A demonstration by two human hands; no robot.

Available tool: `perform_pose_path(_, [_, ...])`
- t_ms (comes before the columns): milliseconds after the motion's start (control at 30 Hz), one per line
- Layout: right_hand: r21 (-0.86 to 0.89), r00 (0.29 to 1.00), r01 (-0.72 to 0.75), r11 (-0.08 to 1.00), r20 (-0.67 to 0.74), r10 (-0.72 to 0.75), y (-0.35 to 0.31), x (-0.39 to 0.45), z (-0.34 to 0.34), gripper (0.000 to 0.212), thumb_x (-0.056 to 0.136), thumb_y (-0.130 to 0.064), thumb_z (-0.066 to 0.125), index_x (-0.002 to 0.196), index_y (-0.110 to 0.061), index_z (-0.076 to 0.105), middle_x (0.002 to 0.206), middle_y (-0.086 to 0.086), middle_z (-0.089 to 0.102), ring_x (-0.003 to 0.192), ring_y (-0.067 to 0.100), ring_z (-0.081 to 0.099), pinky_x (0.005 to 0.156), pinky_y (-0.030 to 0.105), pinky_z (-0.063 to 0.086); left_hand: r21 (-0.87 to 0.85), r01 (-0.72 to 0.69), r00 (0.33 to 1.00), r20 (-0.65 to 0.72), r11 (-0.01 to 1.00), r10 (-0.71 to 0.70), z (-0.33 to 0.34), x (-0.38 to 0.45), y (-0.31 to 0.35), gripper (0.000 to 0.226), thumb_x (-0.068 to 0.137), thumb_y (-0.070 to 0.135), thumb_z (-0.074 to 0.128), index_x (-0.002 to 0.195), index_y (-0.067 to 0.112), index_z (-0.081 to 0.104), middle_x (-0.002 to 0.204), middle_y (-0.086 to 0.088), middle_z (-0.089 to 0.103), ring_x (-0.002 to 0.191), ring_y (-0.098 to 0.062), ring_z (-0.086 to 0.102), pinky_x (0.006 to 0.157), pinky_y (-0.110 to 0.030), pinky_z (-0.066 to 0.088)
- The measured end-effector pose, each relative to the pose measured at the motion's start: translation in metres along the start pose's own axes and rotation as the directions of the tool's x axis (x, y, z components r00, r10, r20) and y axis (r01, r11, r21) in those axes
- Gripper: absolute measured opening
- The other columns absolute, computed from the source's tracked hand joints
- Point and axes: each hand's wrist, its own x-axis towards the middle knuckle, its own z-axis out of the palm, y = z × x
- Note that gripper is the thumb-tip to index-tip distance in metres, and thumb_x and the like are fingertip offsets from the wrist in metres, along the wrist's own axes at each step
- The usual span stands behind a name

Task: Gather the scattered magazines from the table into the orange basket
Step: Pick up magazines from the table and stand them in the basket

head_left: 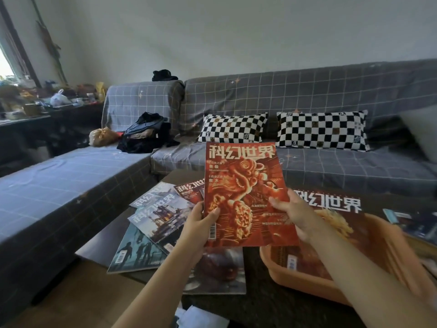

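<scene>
I hold a red-orange magazine (pixel 243 185) upright above the dark table (pixel 255 304). My left hand (pixel 201 223) grips its lower left edge and my right hand (pixel 290 211) grips its lower right edge. The orange basket (pixel 397 261) sits at the right of the table, below my right forearm, with a dark red magazine (pixel 331 204) lying in it. Several more magazines lie scattered on the table's left side: grey-blue ones (pixel 160 209), a teal one (pixel 134 252), a red one (pixel 189 188) and one with a dark red cover (pixel 220 271) under my left forearm.
A grey checked sofa (pixel 307 95) runs behind and to the left of the table, with two black-and-white cushions (pixel 233 127) and a dark bag (pixel 144 133). Another magazine (pixel 411 221) lies at the far right. White paper (pixel 201 318) sits near the front edge.
</scene>
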Motion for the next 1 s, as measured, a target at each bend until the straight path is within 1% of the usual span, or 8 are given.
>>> perform_pose_path(200, [-0.013,0.986,0.039,0.999,-0.163,-0.041,-0.003,-0.044,-0.067,0.018,0.087,-0.028,0.063,0.099,-0.033,0.052,0.094,0.000,0.071,0.082,0.020,0.069,0.059,0.033,0.052,0.014,-0.022,0.988,0.154,1.000,0.019,0.072,-0.009,-0.013,0.025,0.092,0.018,0.063,0.114,0.028,0.058,0.102,-0.007,0.075,0.091,-0.028,0.073,0.082,-0.050,0.057])
perform_pose_path(333, [-0.075,0.960,-0.011,0.997,-0.281,-0.011,0.006,-0.062,-0.110,0.028,0.087,-0.032,0.062,0.112,-0.028,0.049,0.100,0.002,0.068,0.087,0.021,0.067,0.063,0.036,0.053,0.124,-0.019,0.985,0.173,0.992,-0.003,0.119,-0.007,-0.031,0.031,0.091,0.030,0.064,0.120,0.025,0.053,0.103,-0.002,0.073,0.084,-0.017,0.074,0.071,-0.036,0.061])
perform_pose_path(433, [-0.245,0.914,-0.035,0.969,-0.400,-0.069,0.022,-0.067,-0.136,0.013,0.086,-0.031,0.063,0.095,-0.029,0.054,0.100,-0.001,0.065,0.086,0.017,0.065,0.070,0.040,0.056,0.230,-0.025,0.979,0.201,0.973,-0.022,0.143,-0.003,-0.045,0.034,0.091,0.031,0.063,0.123,0.027,0.052,0.103,0.001,0.071,0.083,-0.015,0.074,0.069,-0.034,0.061])
perform_pose_path(534, [-0.360,0.880,-0.037,0.932,-0.453,-0.140,0.035,-0.069,-0.146,0.020,0.087,-0.022,0.063,0.102,-0.030,0.052,0.108,-0.003,0.059,0.096,0.016,0.061,0.083,0.041,0.053,0.469,-0.070,0.981,0.195,0.881,-0.025,0.157,0.005,-0.059,0.037,0.089,0.036,0.065,0.123,0.026,0.054,0.095,0.011,0.067,0.082,-0.009,0.071,0.074,-0.036,0.061])
perform_pose_path(634, [-0.452,0.882,-0.072,0.889,-0.445,-0.155,0.046,-0.068,-0.144,0.026,0.091,-0.024,0.057,0.116,-0.020,0.051,0.093,-0.014,0.056,0.081,0.002,0.058,0.061,0.015,0.046,0.657,-0.117,0.985,0.170,0.744,0.005,0.162,0.009,-0.068,0.047,0.087,0.036,0.067,0.128,0.027,0.048,0.091,0.019,0.060,0.079,0.001,0.063,0.064,-0.022,0.055])
perform_pose_path(734, [-0.503,0.878,-0.201,0.840,-0.473,-0.074,0.056,-0.064,-0.143,0.023,0.091,-0.031,0.055,0.108,-0.016,0.055,0.087,-0.003,0.065,0.074,0.009,0.064,0.062,0.023,0.050,0.727,-0.177,0.979,0.202,0.664,0.040,0.163,0.011,-0.075,0.055,0.086,0.035,0.068,0.135,0.029,0.044,0.095,0.016,0.060,0.079,0.003,0.061,0.066,-0.019,0.053])
perform_pose_path(900, [-0.580,0.864,-0.250,0.776,-0.495,-0.092,0.068,-0.056,-0.145,0.019,0.090,-0.025,0.055,0.108,-0.018,0.054,0.088,-0.006,0.064,0.069,0.003,0.061,0.054,0.017,0.042,0.784,-0.152,0.983,0.184,0.602,0.008,0.163,0.016,-0.079,0.027,0.092,0.030,0.060,0.118,0.028,0.060,0.089,0.011,0.071,0.076,-0.001,0.068,0.071,-0.026,0.060])
perform_pose_path(1000, [-0.604,0.865,-0.280,0.746,-0.496,-0.078,0.072,-0.053,-0.148,0.025,0.088,-0.022,0.059,0.111,-0.016,0.054,0.103,0.001,0.065,0.083,0.010,0.064,0.066,0.019,0.045,0.807,-0.130,0.988,0.153,0.576,0.008,0.162,0.017,-0.080,0.019,0.093,0.028,0.058,0.110,0.026,0.066,0.088,0.009,0.072,0.072,-0.002,0.069,0.069,-0.026,0.061])
